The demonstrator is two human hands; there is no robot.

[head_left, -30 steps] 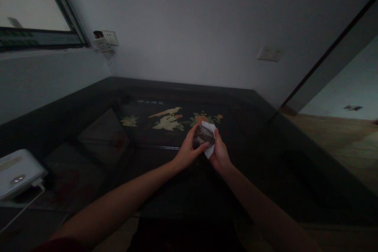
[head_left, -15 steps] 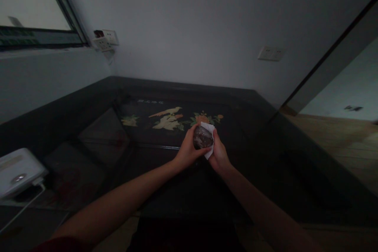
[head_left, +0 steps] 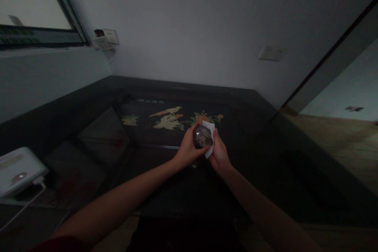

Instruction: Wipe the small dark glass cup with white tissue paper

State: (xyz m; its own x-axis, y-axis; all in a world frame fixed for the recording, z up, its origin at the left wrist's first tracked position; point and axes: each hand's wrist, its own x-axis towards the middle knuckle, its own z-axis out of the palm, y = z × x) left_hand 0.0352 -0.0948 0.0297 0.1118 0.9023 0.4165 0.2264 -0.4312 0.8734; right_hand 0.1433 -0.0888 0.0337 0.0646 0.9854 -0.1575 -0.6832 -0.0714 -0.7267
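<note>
Over the dark tabletop my left hand (head_left: pixel 188 145) curls around a round, shiny, glass-like object (head_left: pixel 202 138), brownish and partly see-through. Its thumb lies along the lower edge and the fingers wrap the far left side. A white tissue or folded paper (head_left: pixel 210 154) is pressed against the object's right side by my right hand (head_left: pixel 220 152), whose fingers are closed behind it. What the object is exactly is too dim to make out, and its underside is hidden.
The dark glossy table (head_left: pixel 177 201) bears a bird-and-flower picture (head_left: pixel 167 120). At the left edge is a white device (head_left: pixel 20 171) with a white cable (head_left: pixel 25 208). Wall sockets (head_left: pixel 271 53) and a power adapter (head_left: pixel 102 42) sit beyond, near a window (head_left: pixel 32 0).
The round object has turned slightly in my hands, so its glints lie differently. The tissue has shifted a little; both hands stay in nearly the same place.
</note>
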